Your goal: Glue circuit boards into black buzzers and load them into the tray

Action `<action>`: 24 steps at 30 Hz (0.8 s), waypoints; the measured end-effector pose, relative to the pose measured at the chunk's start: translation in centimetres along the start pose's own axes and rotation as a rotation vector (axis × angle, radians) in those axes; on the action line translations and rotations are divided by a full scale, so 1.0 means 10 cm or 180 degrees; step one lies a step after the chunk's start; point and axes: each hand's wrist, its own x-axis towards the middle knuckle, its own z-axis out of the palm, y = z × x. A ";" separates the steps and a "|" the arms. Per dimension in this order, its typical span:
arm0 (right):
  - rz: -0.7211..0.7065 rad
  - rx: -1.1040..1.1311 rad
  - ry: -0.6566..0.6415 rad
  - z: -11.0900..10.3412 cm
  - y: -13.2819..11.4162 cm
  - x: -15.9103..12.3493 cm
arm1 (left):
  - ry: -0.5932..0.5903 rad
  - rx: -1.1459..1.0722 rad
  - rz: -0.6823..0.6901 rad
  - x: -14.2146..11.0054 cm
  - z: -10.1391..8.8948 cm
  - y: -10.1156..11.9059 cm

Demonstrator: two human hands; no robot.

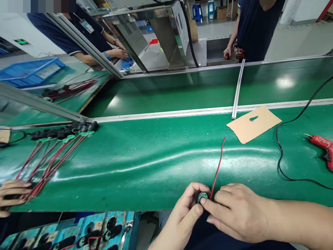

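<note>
In my left hand (186, 211), thumb and fingers are wrapped round a small round black housing with a green circuit board (202, 197) in its open end. My right hand (234, 211) is closed against it, its index fingertip on the edge of the board and the other fingers curled. A thin red wire (219, 163) rises from between my hands and leans over the green bench. Its lower end is hidden by my fingers.
Black parts (62, 132) with red wires lie on the green bench (145, 139) at left, near another person's hand (13, 194). A blue tray (104, 222) holds black parts below. Cardboard (255, 125), a black cable (279, 152) and a red glue gun (322, 144) lie right.
</note>
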 end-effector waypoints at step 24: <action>-0.0196 0.0175 0.0509 0.27 0.39 -0.12 | 0.1065 -0.2403 0.0237 -0.03 0.21 -0.25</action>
